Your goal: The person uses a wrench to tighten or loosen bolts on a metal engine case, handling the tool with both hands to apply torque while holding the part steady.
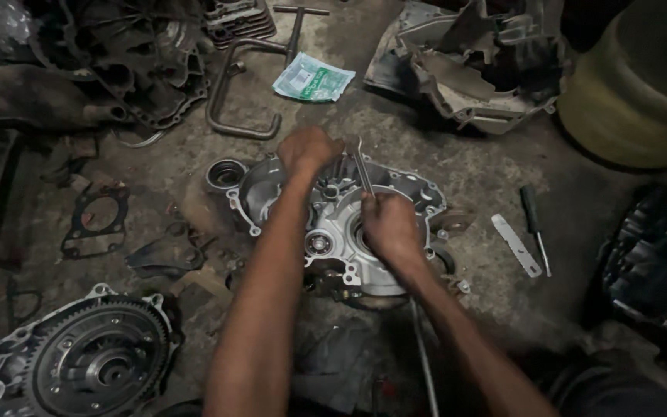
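Crankcase half (333, 224), a pale cast-metal engine cover, lay flat on the grimy concrete floor (488, 170) at the centre of the view, open face up, its long axis running roughly from lower left to upper right. At far left stood a toothed flywheel assembly (98, 355) and, above it, a flat dark gasket (98, 220); a bent tubular lever (237, 93) and a green-and-white sachet (313, 79) lay beyond the casting. The left hand (308, 150) was closed over the casting's upper rim, apparently bracing it. The right hand (390, 224) was clenched around the lower end of a slim metal tool (362, 171), whose shaft rose steeply from the hand towards the upper rim; whether its tip was seated on a fastener could not be told. Judged by its look, the casting was rigid, fairly heavy for its size and probably slick with oil; its thin bolt lugs and machined mating face seemed the parts most easily chipped, so the thick outer rim looked the soundest place to grip. To the right lay a flat slotted metal strip (516, 245) and a dark-handled screwdriver (535, 228), both pointing roughly away from the viewer, with a broken grey housing (472, 62) and a yellowish drum (634, 100) beyond.
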